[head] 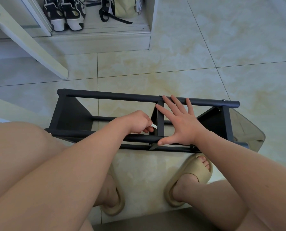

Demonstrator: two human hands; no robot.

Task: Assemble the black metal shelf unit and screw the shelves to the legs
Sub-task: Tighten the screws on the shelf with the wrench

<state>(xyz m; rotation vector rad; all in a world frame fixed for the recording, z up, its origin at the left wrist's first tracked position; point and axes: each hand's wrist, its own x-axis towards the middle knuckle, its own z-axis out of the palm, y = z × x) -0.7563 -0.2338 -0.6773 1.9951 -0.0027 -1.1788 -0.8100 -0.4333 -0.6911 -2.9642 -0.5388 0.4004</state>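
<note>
The black metal shelf unit (115,96) lies on its side on the tiled floor in front of my knees, its round legs running left to right. Three triangular shelves stand between the legs, and small screw heads show along the far leg. My right hand (180,121) is spread flat, fingers reaching to the far leg and thumb pressing the near leg beside the middle shelf (160,120). My left hand (137,122) pinches a small white flat tool (154,126) at the middle shelf's left face.
My feet in beige slippers (191,176) stand just under the unit's near side. A white chair leg (30,45) slants at the left. A low white cabinet at the back holds shoes (64,13) and a bag (122,7). A clear plastic bag (245,129) lies under the unit's right end.
</note>
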